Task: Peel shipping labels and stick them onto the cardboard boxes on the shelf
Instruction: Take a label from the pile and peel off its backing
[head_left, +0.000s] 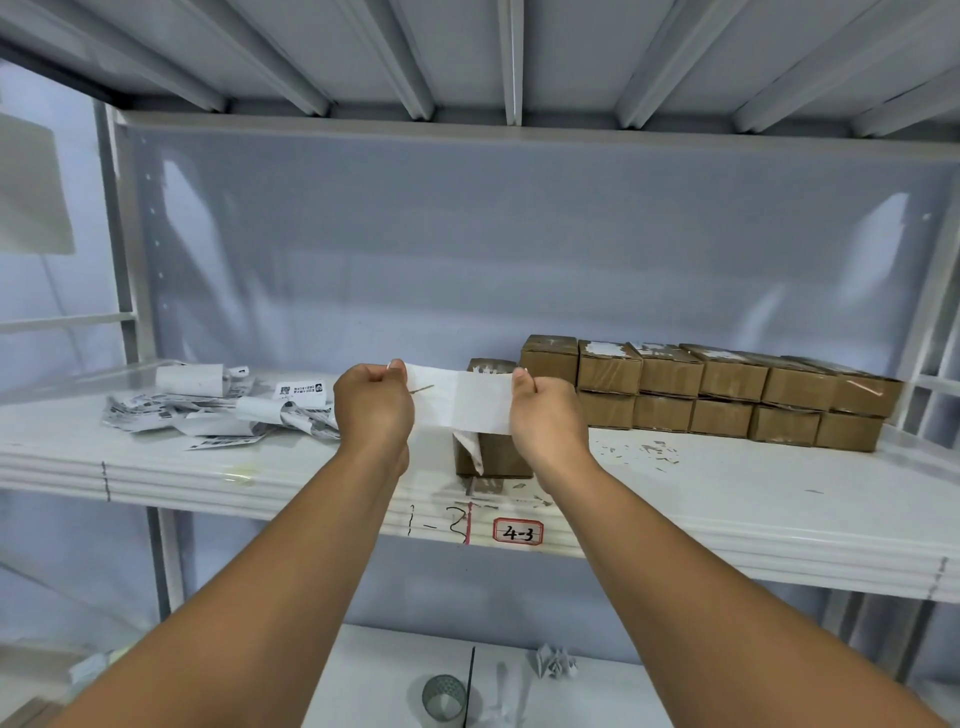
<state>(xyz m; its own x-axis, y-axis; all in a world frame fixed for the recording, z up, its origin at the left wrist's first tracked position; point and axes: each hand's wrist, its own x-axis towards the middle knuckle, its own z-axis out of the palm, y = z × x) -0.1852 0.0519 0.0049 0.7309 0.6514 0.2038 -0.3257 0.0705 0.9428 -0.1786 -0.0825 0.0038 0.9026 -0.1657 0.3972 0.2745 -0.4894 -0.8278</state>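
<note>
Both hands hold a white shipping label (460, 402) stretched flat between them above the shelf (208, 478). My left hand (373, 402) pinches its left end and my right hand (545, 408) pinches its right end. Directly behind the label stands a single cardboard box (493, 454) near the shelf's front edge, with a strip of white paper hanging down its left front. A double-layer row of several cardboard boxes (727, 397) runs along the shelf to the right, some with torn white label remains on top.
A heap of loose labels and backing papers (218, 408) lies on the shelf's left part. Paper scraps (644, 452) dot the shelf near the boxes. A red-framed tag "4-3" (518, 531) marks the front edge. On the lower shelf lie a tape roll (444, 696) and crumpled paper (556, 661).
</note>
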